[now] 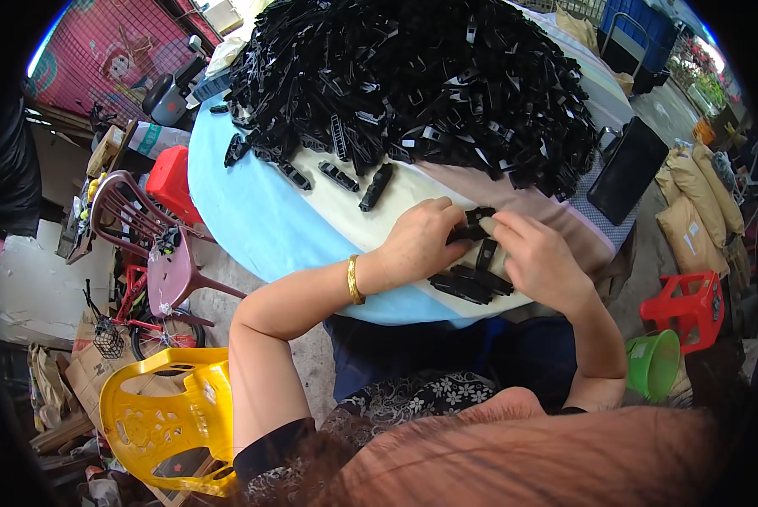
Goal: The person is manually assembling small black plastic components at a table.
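Observation:
Close to the table's near edge, my left hand [424, 242] and my right hand [539, 258] meet over a small black plastic piece [478, 216]. The fingers of both are closed on it, partly hiding it; its exact kind does not show. Just below my fingers lie several long black plastic pieces [465, 287], side by side on the cloth. Three loose black pieces, one of them a short dark piece [377, 187], rest beyond my left hand. A large heap of similar black plastic pieces [404, 84] covers the far part of the table.
A striped cloth [252, 215] covers the table. At its right edge lies a flat black case [628, 169]. A yellow plastic chair [155, 422] and a purple chair [172, 270] stand left. On the right are a red stool [683, 308], a green bucket [654, 363] and brown sacks [690, 228].

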{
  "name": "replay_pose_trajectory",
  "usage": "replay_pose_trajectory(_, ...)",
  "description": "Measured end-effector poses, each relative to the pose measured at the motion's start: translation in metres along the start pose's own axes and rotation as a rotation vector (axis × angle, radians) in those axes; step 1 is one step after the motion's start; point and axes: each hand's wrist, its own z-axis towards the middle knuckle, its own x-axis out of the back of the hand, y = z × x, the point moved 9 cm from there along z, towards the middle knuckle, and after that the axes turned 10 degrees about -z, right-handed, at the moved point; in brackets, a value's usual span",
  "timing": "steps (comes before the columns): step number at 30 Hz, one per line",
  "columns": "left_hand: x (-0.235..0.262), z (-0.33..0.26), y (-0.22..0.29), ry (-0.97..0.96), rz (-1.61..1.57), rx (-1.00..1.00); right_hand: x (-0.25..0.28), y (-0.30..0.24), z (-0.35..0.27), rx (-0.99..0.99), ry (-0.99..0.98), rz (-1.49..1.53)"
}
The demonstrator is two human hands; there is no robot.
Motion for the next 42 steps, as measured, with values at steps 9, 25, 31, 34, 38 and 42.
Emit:
replay_pose_trajectory(9,0.0,-0.003,0.004,-0.024,-0.034,-0.068,-0.03,0.014,-0.005,-0.325,-0.147,0.096)
replay_pose_trajectory(25,0.005,-0.005,-0.007,-0.062,-0.126,0.016,-0.006,0.01,0.002,0.014,-0.075,0.066)
replay_pose_trajectory(31,0.0,-0.001,0.008,-0.097,-0.115,-0.107,-0.02,0.002,0.009,0.072,0.027,0.214)
replay_pose_trajectory(34,0.006,0.004,0.0,-0.237,-0.19,-0.089,-0.026,0.016,0.008,0.016,-0.082,0.34)
replay_pose_trajectory(38,0.081,0.009,-0.031,-0.02,0.238,-0.153,-0.008,0.024,0.019,0.03,0.176,0.139)
replay_pose_trajectory(42,0.101,0.001,-0.059,-0.002,0.471,0.013,-0.034,0.028,0.021,-0.027,0.084,0.091)
